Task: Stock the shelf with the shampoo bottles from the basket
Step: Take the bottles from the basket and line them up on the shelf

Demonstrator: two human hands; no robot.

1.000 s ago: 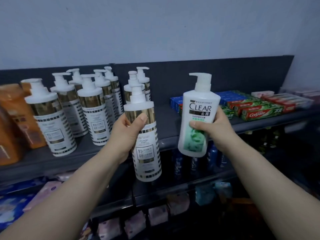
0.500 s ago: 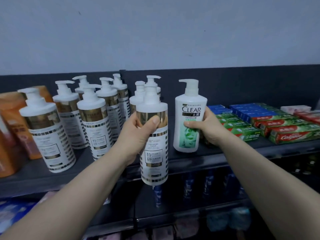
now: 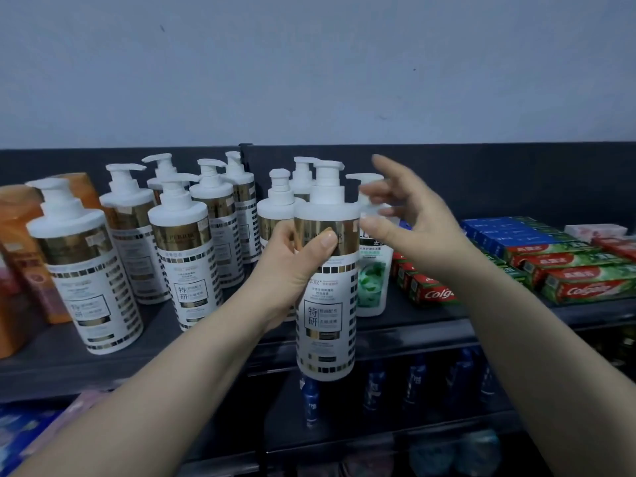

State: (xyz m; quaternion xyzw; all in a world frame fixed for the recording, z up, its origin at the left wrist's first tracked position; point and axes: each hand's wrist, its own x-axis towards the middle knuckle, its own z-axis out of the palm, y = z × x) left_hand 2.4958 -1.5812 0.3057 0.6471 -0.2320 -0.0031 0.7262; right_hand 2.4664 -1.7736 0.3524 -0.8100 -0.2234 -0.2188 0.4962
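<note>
The Clear shampoo bottle [image 3: 373, 284] stands on the shelf [image 3: 51, 359] with the right hand [image 3: 416, 222] spread empty beside its pump, while the left hand [image 3: 292, 270] grips a gold-banded pump bottle [image 3: 327, 311] before the shelf edge, not yet placed; basket unseen.

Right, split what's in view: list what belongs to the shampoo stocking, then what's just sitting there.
Job in hand:
- gold-banded bottle, gripped by the left hand
- green-label bottle, standing on the shelf
- right hand, open by its pump
- shelved pump bottles

Just there:
- Colgate boxes
- orange packs
- blue bottles below
</note>
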